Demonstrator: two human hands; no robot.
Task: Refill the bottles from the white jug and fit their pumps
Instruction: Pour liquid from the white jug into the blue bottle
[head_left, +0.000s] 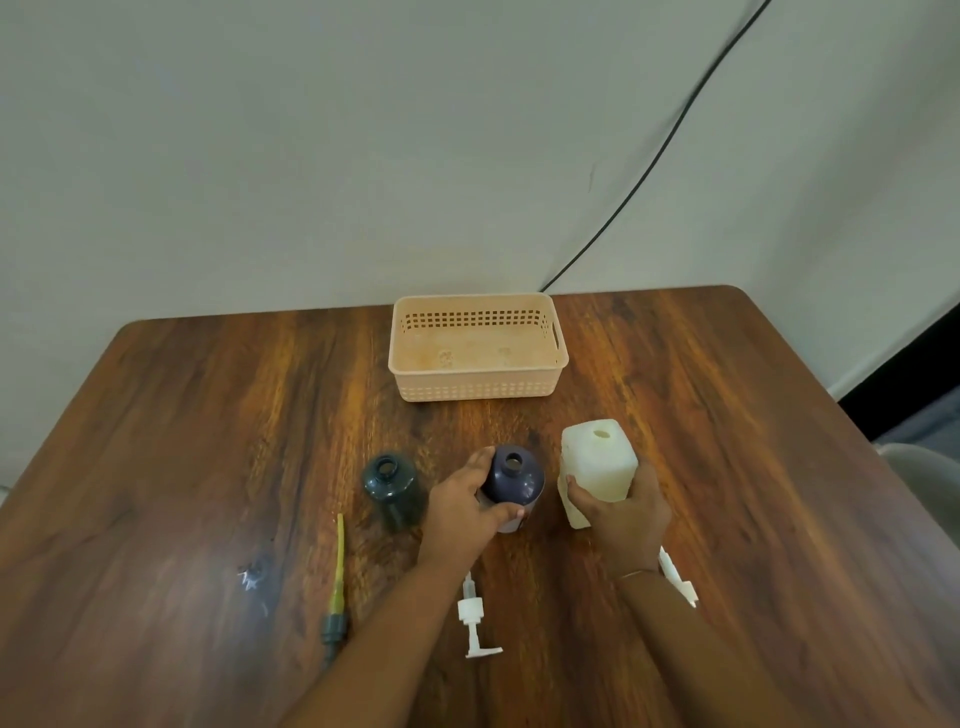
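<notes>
A dark purple bottle (514, 480) stands upright and uncapped in the middle of the table, and my left hand (462, 506) grips its left side. To its right the white jug (597, 467) stands upright with its mouth open; my right hand (626, 514) is wrapped around its lower front. A dark green bottle (392, 488) stands open and alone to the left. A white pump (474, 618) lies flat near my left forearm. Another white pump (678, 577) lies partly hidden behind my right wrist. A dark green pump with a yellow tube (336, 582) lies at the left.
A peach plastic basket (475, 389) sits at the back of the wooden table (208, 415), near the wall. A black cable (649, 171) runs down the wall to the table's back edge. A grey chair part (924, 467) shows at the right.
</notes>
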